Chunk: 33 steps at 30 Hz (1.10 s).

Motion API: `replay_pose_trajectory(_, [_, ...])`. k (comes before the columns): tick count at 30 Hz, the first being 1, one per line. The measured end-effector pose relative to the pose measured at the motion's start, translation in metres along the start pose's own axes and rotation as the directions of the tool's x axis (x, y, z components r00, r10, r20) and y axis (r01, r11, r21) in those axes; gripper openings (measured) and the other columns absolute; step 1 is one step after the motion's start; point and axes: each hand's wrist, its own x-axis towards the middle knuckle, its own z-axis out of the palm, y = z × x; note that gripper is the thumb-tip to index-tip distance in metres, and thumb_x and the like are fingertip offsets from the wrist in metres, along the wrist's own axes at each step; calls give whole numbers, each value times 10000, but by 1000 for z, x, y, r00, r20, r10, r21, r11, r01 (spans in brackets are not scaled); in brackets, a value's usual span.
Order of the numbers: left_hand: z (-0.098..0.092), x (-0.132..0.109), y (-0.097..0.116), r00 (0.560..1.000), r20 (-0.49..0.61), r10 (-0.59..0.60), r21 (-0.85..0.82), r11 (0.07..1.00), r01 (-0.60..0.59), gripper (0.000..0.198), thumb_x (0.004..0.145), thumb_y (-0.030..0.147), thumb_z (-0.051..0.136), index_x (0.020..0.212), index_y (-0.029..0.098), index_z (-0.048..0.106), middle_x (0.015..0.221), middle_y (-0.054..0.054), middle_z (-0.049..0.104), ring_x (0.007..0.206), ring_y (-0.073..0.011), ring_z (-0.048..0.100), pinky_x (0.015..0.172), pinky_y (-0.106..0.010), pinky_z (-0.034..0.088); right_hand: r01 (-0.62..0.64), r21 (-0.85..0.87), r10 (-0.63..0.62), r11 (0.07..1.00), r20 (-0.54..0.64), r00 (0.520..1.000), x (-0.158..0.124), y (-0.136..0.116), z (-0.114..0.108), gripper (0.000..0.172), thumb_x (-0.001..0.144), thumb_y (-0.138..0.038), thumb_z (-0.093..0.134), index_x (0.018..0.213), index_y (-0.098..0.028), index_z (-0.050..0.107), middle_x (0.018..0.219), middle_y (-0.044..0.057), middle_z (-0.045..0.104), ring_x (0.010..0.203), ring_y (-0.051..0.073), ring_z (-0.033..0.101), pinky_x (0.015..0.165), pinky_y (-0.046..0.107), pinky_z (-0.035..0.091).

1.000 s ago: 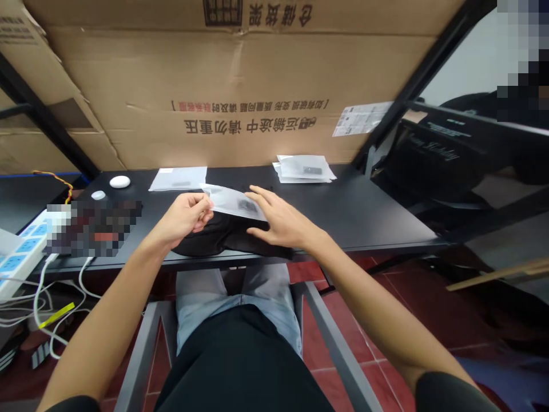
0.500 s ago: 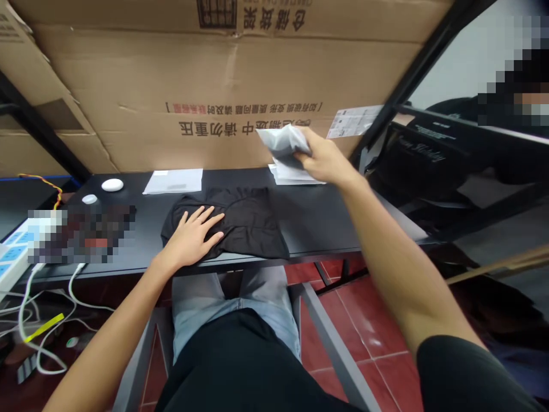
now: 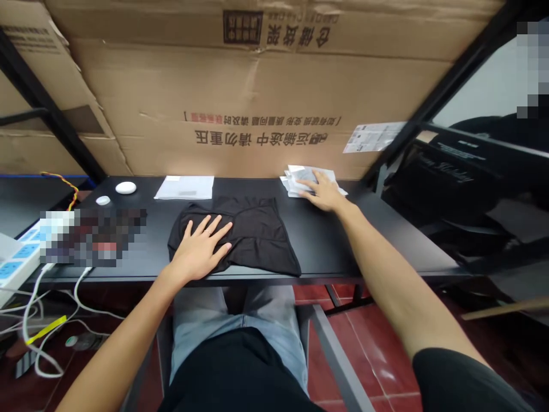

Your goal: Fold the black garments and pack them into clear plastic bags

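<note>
A black piece of fabric (image 3: pixel 261 234), somewhat creased, lies on the dark table near its front edge. My left hand (image 3: pixel 201 246) rests flat on the left part of this cloth, fingers spread. Farther back on the right, my right hand (image 3: pixel 325 191) lies on a small pile of whitish packets (image 3: pixel 295 184), its fingers stretched out over the top one. Part of the pile is hidden under that hand. A flat white packet (image 3: pixel 184 187) lies behind the cloth, apart from both hands.
Upright cardboard (image 3: pixel 171 80) stands along the table's back. At left are a white round case (image 3: pixel 126 187), a small white lid-like disc (image 3: pixel 103 200) and a power strip (image 3: pixel 21 260) with cables hanging down. A black bag-like item (image 3: pixel 441 171) is beyond the right end.
My right hand has come down from the air with a whitish packet and now lies open on the pile. My left hand stays flat on the black fabric.
</note>
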Motion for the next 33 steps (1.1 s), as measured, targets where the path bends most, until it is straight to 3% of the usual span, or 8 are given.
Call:
replay_pose_trajectory(4, [0,1,0,1000,4,-2,-2,1000,2,659,1198,614,368,1816,397,432,1913,-26,332,1798,-377,255,1425,-782,172,-64,61,63,996,28,998,-1,-6,-3,712,1112,-754,551,1707,-367,606,1962,175,162,1782,540,149,1291,870,295])
replay_pose_trajectory(9, [-3,-1,3,1000,20,-6,-15,1000,6,657,1189,603,406,1813,397,439,1908,-40,349,1794,-391,264,1410,-792,203,-98,23,95,995,100,990,1,-15,-20,733,1100,-748,587,1691,-316,634,1941,234,204,1754,585,201,1255,904,287])
replay_pose_trajectory(13, [-25,14,1,1000,16,-15,-55,998,16,648,1172,682,408,1678,348,637,1794,-90,553,1688,-405,478,1354,-711,390,102,20,-101,995,-44,994,7,-40,-38,647,1131,-647,573,1656,-282,669,1904,198,343,1731,524,323,1336,852,237])
replay_pose_trajectory(16, [-48,50,-14,993,-52,-108,-81,991,103,618,1159,686,455,1433,255,803,1421,-143,829,1368,-382,758,1204,-557,572,341,140,-318,930,-161,934,13,-77,-43,530,1139,-499,565,1552,-218,744,1780,174,555,1597,384,570,1349,598,437])
replay_pose_trajectory(19, [-58,99,-38,994,-90,-69,-53,997,65,452,1118,468,614,1422,189,798,1393,-155,835,1295,-342,784,1166,-461,590,342,258,-330,904,-89,940,21,-115,-41,468,1118,-447,602,1464,-198,794,1488,168,793,1257,336,788,1149,483,612])
replay_pose_trajectory(24, [-39,150,-71,997,-44,-59,-78,995,56,322,997,269,746,1294,199,849,1307,-138,857,1237,-315,794,1148,-414,588,253,245,-273,936,50,961,31,-143,-32,321,1054,-434,715,1218,-227,896,1204,127,895,1103,327,823,988,407,623])
replay_pose_trajectory(28, [-25,155,-79,994,-87,-64,-110,992,55,195,955,213,751,1120,210,855,1177,-122,855,1168,-296,790,1094,-400,603,217,270,-235,938,36,971,32,-142,-29,256,996,-382,750,1127,-228,907,1132,110,896,1044,313,814,962,411,605])
replay_pose_trajectory(33, [-31,149,-82,984,-168,-55,-158,987,28,156,972,235,711,1084,181,805,1156,-146,825,1079,-284,778,1061,-430,605,202,308,-185,930,-83,979,26,-139,-35,275,1007,-360,701,1135,-188,872,1097,129,863,1009,302,781,961,426,608])
